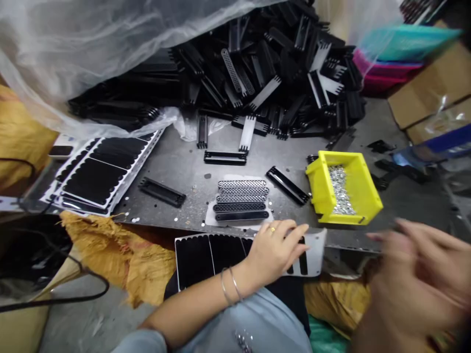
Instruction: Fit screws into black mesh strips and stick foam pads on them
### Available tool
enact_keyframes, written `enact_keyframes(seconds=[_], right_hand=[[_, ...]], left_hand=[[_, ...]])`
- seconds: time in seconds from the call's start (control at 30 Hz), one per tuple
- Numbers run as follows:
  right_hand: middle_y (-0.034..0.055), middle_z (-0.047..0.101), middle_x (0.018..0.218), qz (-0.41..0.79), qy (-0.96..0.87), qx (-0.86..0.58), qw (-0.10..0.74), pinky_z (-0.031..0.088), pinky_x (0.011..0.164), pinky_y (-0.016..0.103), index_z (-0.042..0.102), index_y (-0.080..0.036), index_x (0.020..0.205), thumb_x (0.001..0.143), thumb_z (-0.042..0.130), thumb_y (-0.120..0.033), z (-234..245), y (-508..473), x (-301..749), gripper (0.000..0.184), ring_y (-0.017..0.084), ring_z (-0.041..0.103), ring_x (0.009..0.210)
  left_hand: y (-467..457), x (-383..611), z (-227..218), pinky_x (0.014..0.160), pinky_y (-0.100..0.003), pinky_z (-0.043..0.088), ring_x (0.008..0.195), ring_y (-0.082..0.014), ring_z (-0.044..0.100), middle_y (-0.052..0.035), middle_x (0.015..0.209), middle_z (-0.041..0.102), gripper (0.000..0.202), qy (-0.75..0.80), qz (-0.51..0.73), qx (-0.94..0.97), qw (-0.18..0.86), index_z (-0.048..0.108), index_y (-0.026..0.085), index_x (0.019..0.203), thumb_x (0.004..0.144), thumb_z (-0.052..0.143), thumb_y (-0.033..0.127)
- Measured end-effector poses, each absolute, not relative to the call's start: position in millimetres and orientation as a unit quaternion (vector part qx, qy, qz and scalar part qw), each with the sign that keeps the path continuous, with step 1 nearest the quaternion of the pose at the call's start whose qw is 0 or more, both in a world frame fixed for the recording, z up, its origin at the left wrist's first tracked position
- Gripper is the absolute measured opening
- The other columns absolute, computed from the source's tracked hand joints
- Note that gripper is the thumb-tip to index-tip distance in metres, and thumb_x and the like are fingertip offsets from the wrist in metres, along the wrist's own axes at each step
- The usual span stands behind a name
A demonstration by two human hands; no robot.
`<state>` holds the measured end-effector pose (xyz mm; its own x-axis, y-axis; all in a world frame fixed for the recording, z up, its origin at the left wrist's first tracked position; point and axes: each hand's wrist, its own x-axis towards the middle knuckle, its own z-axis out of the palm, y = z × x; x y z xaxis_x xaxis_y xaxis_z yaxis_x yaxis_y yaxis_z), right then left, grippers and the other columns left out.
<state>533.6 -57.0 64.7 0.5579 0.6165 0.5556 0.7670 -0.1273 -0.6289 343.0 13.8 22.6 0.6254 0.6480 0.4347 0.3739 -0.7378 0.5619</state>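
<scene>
I record a steel worktop (pixel 176 162) carrying a large heap of black comb-edged strips (pixel 265 73), partly covered by translucent plastic sheeting (pixel 88 54). Loose black strips (pixel 224 157) lie on the worktop, beside a small stack of perforated strips (pixel 241 201) on white paper. To my left, a die-cut black-and-white sheet (pixel 103 171) lies at the worktop's edge. Below it are yellow woven sacking (pixel 117 260) and a black cable (pixel 55 301). To my right stand cardboard boxes (pixel 430 83) and pink plastic trays (pixel 386 73).

Head-worn view, looking forward and down
</scene>
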Motion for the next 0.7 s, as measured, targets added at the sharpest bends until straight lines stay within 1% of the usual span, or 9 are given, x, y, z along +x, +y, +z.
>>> enact_keyframes(seconds=[0.03, 0.07, 0.13, 0.17, 0.2, 0.27, 0.37, 0.47, 0.7], right_hand=[[0.0094, 0.071, 0.119, -0.064, -0.528, -0.715, 0.453, 0.058, 0.092, 0.056, 0.073, -0.035, 0.128, 0.095, 0.071, -0.033, 66, -41, 520, 0.032, 0.031, 0.071, 0.105], [0.0077, 0.073, 0.111, -0.019, -0.596, -0.676, 0.433, 0.059, 0.092, 0.05, 0.076, -0.033, 0.121, 0.093, 0.075, -0.026, 64, -24, 504, 0.029, 0.028, 0.071, 0.1], [0.0071, 0.075, 0.107, 0.1, -0.693, -0.581, 0.415, 0.06, 0.088, 0.041, 0.077, -0.028, 0.114, 0.097, 0.07, -0.021, 54, 11, 467, 0.02, 0.023, 0.072, 0.097], [0.0068, 0.076, 0.104, 0.138, -0.725, -0.538, 0.407, 0.06, 0.084, 0.038, 0.077, -0.026, 0.11, 0.098, 0.068, -0.021, 47, 27, 449, 0.016, 0.021, 0.071, 0.093], [0.0066, 0.076, 0.102, 0.157, -0.75, -0.505, 0.397, 0.06, 0.08, 0.037, 0.077, -0.025, 0.107, 0.1, 0.067, -0.022, 40, 42, 434, 0.013, 0.02, 0.071, 0.09], [0.0068, 0.077, 0.1, 0.168, -0.781, -0.466, 0.38, 0.058, 0.076, 0.036, 0.077, -0.022, 0.101, 0.101, 0.066, -0.026, 27, 63, 412, 0.012, 0.019, 0.068, 0.084], [0.008, 0.077, 0.101, 0.181, -0.795, -0.453, 0.362, 0.056, 0.076, 0.035, 0.076, -0.019, 0.099, 0.101, 0.065, -0.027, 18, 75, 403, 0.014, 0.019, 0.065, 0.083], [0.0077, 0.076, 0.102, 0.202, -0.789, -0.46, 0.353, 0.055, 0.079, 0.036, 0.077, -0.02, 0.102, 0.101, 0.064, -0.026, 19, 74, 408, 0.014, 0.019, 0.065, 0.087], [0.0081, 0.077, 0.104, 0.189, -0.8, -0.455, 0.342, 0.056, 0.076, 0.035, 0.077, -0.02, 0.104, 0.101, 0.065, -0.027, 21, 74, 406, 0.014, 0.019, 0.065, 0.086]], left_hand=[[17, 334, 26, 0.083, -0.036, 0.052, 0.095, -0.0199, 0.068, -0.0077, 0.108, 0.074, 0.024, 0.301, 0.32, 0.866, 0.239, 0.066, 0.018, 0.12, 0.107, 0.053, 0.033], [21, 320, 30, 0.084, -0.036, 0.051, 0.093, -0.0195, 0.068, -0.0062, 0.103, 0.074, 0.018, 0.317, 0.326, 0.851, 0.263, 0.068, 0.02, 0.11, 0.105, 0.055, 0.031], [32, 283, 37, 0.082, -0.036, 0.049, 0.082, -0.0174, 0.066, -0.0016, 0.087, 0.074, 0.016, 0.386, 0.348, 0.804, 0.289, 0.067, 0.022, 0.09, 0.102, 0.057, 0.025], [40, 262, 38, 0.082, -0.036, 0.049, 0.08, -0.0175, 0.065, -0.0006, 0.082, 0.072, 0.019, 0.44, 0.361, 0.772, 0.284, 0.066, 0.023, 0.085, 0.102, 0.058, 0.025], [49, 242, 38, 0.082, -0.036, 0.049, 0.081, -0.0183, 0.065, -0.001, 0.083, 0.072, 0.019, 0.51, 0.364, 0.731, 0.271, 0.067, 0.024, 0.086, 0.102, 0.057, 0.026], [65, 209, 33, 0.084, -0.036, 0.05, 0.085, -0.0194, 0.066, -0.0013, 0.088, 0.074, 0.016, 0.589, 0.342, 0.673, 0.288, 0.073, 0.025, 0.099, 0.102, 0.058, 0.029], [82, 189, 21, 0.091, -0.036, 0.05, 0.094, -0.021, 0.068, -0.0011, 0.093, 0.078, 0.02, 0.583, 0.299, 0.661, 0.367, 0.076, 0.026, 0.109, 0.102, 0.059, 0.033], [88, 194, 15, 0.092, -0.036, 0.051, 0.095, -0.0218, 0.069, -0.0015, 0.092, 0.08, 0.021, 0.556, 0.296, 0.657, 0.413, 0.079, 0.025, 0.104, 0.101, 0.059, 0.033], [91, 205, 15, 0.087, -0.035, 0.05, 0.085, -0.02, 0.067, -0.0004, 0.083, 0.076, 0.02, 0.556, 0.293, 0.651, 0.425, 0.077, 0.024, 0.085, 0.097, 0.063, 0.031]])
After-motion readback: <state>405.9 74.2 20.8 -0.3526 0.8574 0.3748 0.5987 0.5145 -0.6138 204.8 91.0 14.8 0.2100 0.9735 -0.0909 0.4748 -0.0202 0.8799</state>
